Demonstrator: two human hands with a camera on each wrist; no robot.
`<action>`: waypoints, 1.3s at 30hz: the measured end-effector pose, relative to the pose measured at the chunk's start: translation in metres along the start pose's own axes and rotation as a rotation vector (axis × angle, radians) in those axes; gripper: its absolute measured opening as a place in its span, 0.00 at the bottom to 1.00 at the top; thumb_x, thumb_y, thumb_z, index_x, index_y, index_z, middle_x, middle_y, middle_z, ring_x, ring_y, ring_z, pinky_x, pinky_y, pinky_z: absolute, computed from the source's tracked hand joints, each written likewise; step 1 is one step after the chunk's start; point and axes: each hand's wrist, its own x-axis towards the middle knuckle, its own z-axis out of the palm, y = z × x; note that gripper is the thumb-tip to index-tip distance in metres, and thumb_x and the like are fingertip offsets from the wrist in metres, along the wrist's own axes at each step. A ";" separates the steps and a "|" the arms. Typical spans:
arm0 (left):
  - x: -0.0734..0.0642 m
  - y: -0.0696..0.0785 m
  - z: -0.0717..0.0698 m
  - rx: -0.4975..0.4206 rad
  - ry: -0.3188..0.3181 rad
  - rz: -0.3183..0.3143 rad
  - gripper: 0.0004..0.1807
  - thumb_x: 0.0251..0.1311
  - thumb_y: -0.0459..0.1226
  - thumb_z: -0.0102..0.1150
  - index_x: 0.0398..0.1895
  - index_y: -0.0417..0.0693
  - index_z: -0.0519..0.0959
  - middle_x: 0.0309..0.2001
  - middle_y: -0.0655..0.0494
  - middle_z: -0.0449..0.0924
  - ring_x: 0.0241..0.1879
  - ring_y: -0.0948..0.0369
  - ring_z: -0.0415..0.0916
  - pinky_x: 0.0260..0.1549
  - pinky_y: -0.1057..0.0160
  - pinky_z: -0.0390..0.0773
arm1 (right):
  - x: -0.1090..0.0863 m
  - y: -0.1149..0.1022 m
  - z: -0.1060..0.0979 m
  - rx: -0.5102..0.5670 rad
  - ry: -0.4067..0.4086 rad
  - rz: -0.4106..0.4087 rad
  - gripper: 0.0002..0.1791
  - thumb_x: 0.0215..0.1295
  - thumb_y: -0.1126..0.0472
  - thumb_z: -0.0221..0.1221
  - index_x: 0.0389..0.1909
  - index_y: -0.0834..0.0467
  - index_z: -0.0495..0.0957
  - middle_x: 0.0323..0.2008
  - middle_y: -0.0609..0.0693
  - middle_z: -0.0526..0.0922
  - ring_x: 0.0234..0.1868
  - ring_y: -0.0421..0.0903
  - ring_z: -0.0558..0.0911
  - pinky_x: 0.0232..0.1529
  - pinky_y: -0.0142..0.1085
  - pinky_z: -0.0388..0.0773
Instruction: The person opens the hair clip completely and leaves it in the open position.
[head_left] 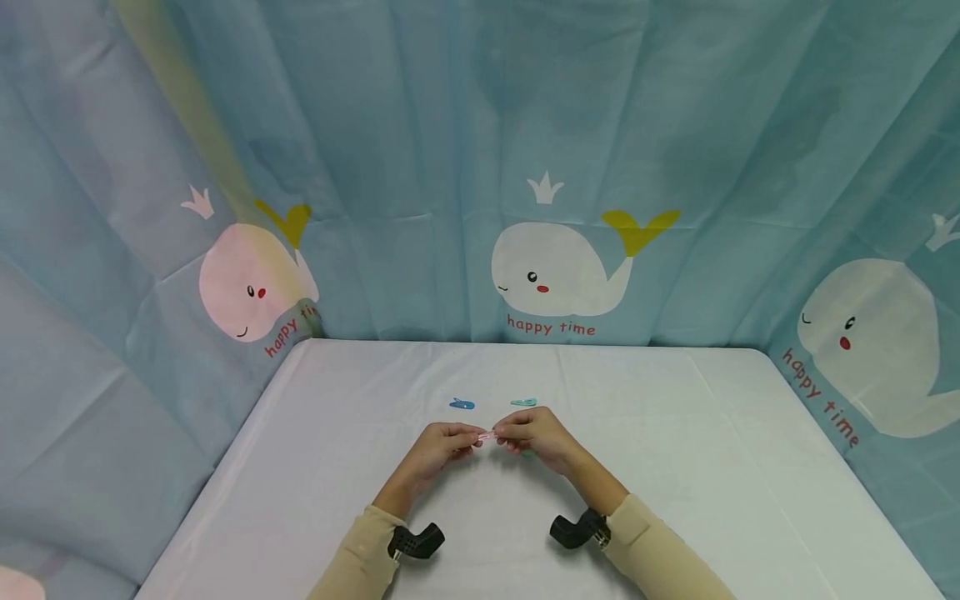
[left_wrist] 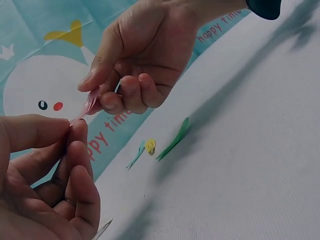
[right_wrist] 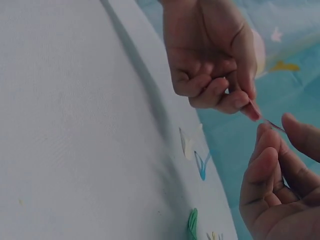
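A pink hair clip (head_left: 487, 436) is held up above the table between both hands. My left hand (head_left: 441, 445) pinches one end of it between thumb and fingertips. At the other end, the thumb and forefinger of my right hand (head_left: 542, 438) pinch it. In the left wrist view the pink clip (left_wrist: 90, 104) spans the gap between the two hands, its ends hidden by fingers. A green hair clip (left_wrist: 174, 140) lies on the table below my right hand, mostly covered by that hand in the head view.
Beyond the hands, a blue hair clip (head_left: 462, 403) and a teal hair clip (head_left: 524, 402) lie on the white table (head_left: 675, 483). A small yellow piece (left_wrist: 151, 146) sits beside the teal one. A pale clip (right_wrist: 186, 145) lies near the blue one. A whale-print curtain (head_left: 420, 167) borders the table.
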 end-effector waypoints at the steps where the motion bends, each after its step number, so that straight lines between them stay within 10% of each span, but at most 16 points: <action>1: 0.000 0.000 0.000 -0.007 0.000 0.003 0.14 0.64 0.35 0.57 0.46 0.33 0.83 0.37 0.56 0.85 0.38 0.62 0.77 0.41 0.66 0.78 | 0.000 0.000 -0.001 0.012 -0.007 -0.001 0.16 0.62 0.62 0.64 0.41 0.74 0.81 0.25 0.46 0.84 0.24 0.38 0.77 0.30 0.30 0.77; 17: -0.004 0.006 0.002 -0.113 -0.062 0.005 0.18 0.65 0.33 0.56 0.54 0.27 0.77 0.32 0.65 0.84 0.34 0.68 0.77 0.38 0.70 0.76 | -0.002 -0.002 0.000 0.124 0.034 0.027 0.15 0.64 0.65 0.61 0.44 0.75 0.80 0.25 0.46 0.85 0.24 0.37 0.78 0.28 0.28 0.77; 39: -0.004 0.004 0.007 -0.179 0.017 -0.005 0.17 0.65 0.32 0.56 0.52 0.27 0.78 0.32 0.62 0.86 0.35 0.66 0.79 0.37 0.70 0.77 | -0.004 0.005 0.012 0.236 0.090 0.034 0.14 0.68 0.66 0.57 0.47 0.74 0.78 0.27 0.44 0.84 0.26 0.35 0.79 0.30 0.26 0.78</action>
